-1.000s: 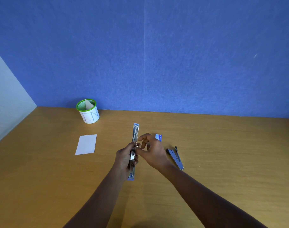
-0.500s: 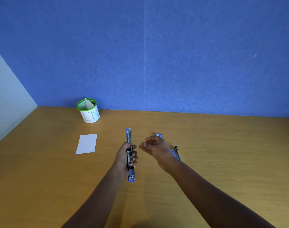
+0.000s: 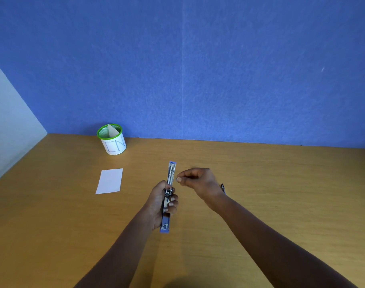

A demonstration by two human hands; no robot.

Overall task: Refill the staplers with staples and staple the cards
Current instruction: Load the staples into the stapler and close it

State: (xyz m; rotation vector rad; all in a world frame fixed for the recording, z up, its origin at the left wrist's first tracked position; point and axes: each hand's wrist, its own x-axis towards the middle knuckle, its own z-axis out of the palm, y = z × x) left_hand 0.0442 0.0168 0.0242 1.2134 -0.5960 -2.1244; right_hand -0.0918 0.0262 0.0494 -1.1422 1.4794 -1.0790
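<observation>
Over the last 1 second the right hand [image 3: 198, 181] has let go of the hinge area of the opened stapler [image 3: 168, 196], swung out to the right, and has now come back in. Its curled fingers and thumb are closed in a pinch just beside the far half of the stapler's bright metal rail. Whether that pinch carries a strip of staples cannot be told, because anything in it is too small to make out. This looks like the loading step of the first refill: the magazine lies exposed, nothing is seen seated in it yet, and no card has been stapled. The left hand [image 3: 164, 204] grasps the stapler around its middle, fingers wrapped over the hinge, and holds it above the wooden desk [image 3: 281, 204] at the centre of the view. The stapler is folded out flat into 1 long bar. Its long axis runs almost straight away from the person, with the far end leaning slightly right and pointing toward the blue partition wall [image 3: 219, 80], and the blue-tipped near end pointing back at the person. A second stapler [image 3: 222, 187] shows only its tip behind the right wrist. The white card [image 3: 110, 180] lies flat to the left, well apart, and 1 more card stands in the green-rimmed mesh cup [image 3: 112, 142].
</observation>
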